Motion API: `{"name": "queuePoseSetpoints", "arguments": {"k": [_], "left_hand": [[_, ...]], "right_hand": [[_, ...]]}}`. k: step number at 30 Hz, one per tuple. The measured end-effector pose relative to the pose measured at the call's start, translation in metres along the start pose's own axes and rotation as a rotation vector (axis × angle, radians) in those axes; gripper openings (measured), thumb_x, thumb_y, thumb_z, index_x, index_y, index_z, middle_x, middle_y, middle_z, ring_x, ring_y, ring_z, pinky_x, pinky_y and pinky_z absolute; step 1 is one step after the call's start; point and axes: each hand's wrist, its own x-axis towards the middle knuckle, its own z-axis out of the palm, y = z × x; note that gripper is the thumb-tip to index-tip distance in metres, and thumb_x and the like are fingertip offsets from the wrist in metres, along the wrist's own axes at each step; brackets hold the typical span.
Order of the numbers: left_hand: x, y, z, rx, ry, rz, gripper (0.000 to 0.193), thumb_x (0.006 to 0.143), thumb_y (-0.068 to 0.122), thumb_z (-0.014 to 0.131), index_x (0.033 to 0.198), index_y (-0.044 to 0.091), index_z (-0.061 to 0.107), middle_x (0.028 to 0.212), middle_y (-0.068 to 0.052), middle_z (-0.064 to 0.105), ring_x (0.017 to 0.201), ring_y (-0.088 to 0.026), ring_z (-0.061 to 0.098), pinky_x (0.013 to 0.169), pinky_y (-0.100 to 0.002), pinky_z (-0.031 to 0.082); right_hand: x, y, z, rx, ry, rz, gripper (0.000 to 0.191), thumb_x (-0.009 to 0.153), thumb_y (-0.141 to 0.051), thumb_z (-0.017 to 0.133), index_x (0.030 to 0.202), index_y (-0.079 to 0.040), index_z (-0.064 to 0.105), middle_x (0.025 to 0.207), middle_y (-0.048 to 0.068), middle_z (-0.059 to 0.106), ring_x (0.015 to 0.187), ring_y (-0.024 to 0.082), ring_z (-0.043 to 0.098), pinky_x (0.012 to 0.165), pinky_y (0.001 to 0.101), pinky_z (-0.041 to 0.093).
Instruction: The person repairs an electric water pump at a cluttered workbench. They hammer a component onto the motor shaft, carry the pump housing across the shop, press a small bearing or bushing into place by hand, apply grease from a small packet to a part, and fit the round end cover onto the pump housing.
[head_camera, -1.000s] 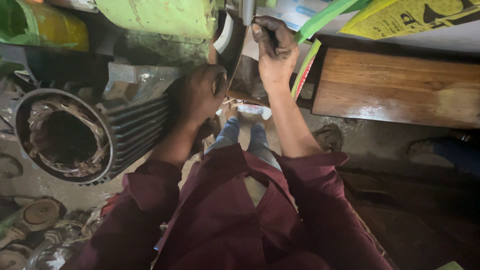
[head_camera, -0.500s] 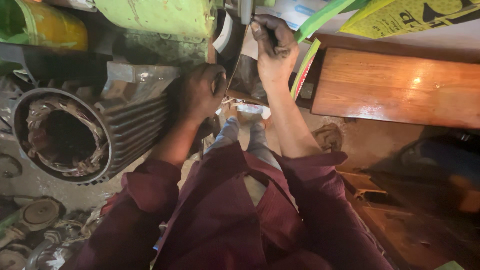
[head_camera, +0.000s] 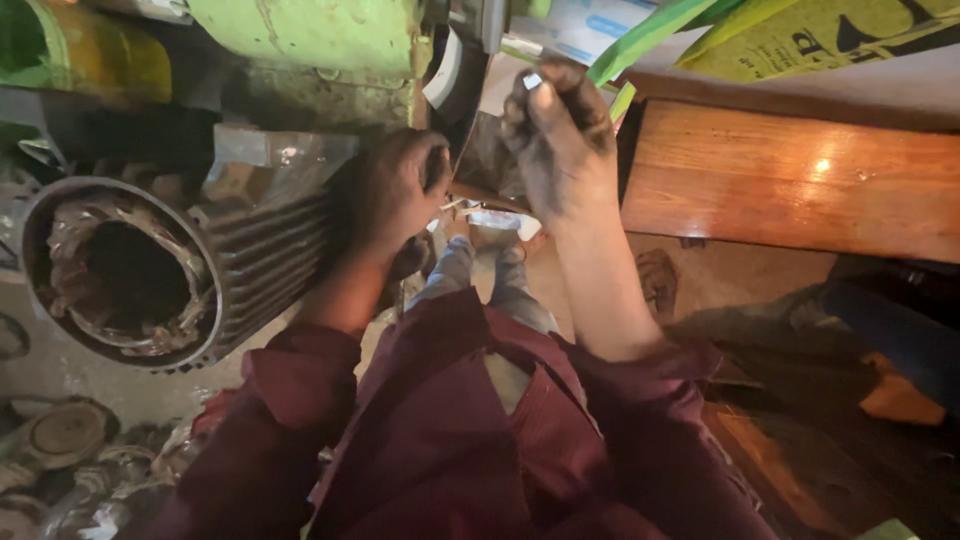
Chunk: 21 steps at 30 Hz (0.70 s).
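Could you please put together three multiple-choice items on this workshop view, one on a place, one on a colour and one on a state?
1. Where does the finned motor housing lie relative to the left hand?
A. To its left
B. To its right
C. On the wooden bench

2. What colour is the machine body above the left hand?
A. Blue
B. Green
C. White

3. What is the state of the right hand?
A. Flat, open on the wooden bench
B. Raised, fingers pinched together
C. Resting on the lap

Key: 1 A, the housing fills the left side of the view; 2 B, its paint is light green; 3 B, the fingertips close together near the top, off the bench.
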Motion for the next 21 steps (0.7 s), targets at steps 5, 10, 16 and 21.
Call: {"name": "queuePoseSetpoints", "arguments": {"k": [5, 10, 16, 21], "left_hand": [[-0.002, -0.002, 0.002, -0.027, 0.008, -0.014, 0.012, 0.095, 0.012, 0.071, 0.105, 0.007, 0.066, 0.099, -0.015, 0.068, 0.094, -0.037, 0.066, 0.083, -0.046, 0.052], [-0.001, -0.002, 0.004, -0.014, -0.007, -0.024, 0.01, 0.094, 0.011, 0.071, 0.102, 0.007, 0.067, 0.096, -0.016, 0.067, 0.091, -0.037, 0.065, 0.08, -0.046, 0.052], [0.0, 0.0, 0.002, -0.039, -0.006, -0.023, 0.009, 0.094, 0.009, 0.071, 0.101, 0.006, 0.066, 0.094, -0.015, 0.066, 0.089, -0.037, 0.066, 0.078, -0.046, 0.052], [0.0, 0.003, 0.0, -0.045, 0.003, -0.034, 0.01, 0.094, 0.009, 0.072, 0.101, 0.006, 0.066, 0.094, -0.015, 0.066, 0.087, -0.037, 0.066, 0.077, -0.046, 0.052]], "right_hand": [[-0.02, -0.004, -0.004, 0.136, -0.097, 0.063, 0.014, 0.105, -0.014, 0.075, 0.117, -0.011, 0.067, 0.104, 0.002, 0.063, 0.095, 0.014, 0.059, 0.087, 0.0282, 0.049], [-0.025, -0.005, -0.002, 0.148, -0.095, 0.092, 0.014, 0.104, -0.015, 0.073, 0.115, -0.012, 0.064, 0.109, 0.003, 0.062, 0.095, 0.014, 0.06, 0.087, 0.0291, 0.051], [-0.026, -0.007, -0.002, 0.151, -0.147, 0.077, 0.013, 0.107, -0.014, 0.071, 0.116, -0.01, 0.062, 0.106, 0.005, 0.063, 0.096, 0.016, 0.06, 0.085, 0.0296, 0.052], [-0.029, -0.004, -0.011, 0.131, -0.153, 0.066, 0.029, 0.101, -0.018, 0.075, 0.128, -0.014, 0.065, 0.106, 0.002, 0.061, 0.097, 0.015, 0.058, 0.083, 0.0271, 0.05]]}}
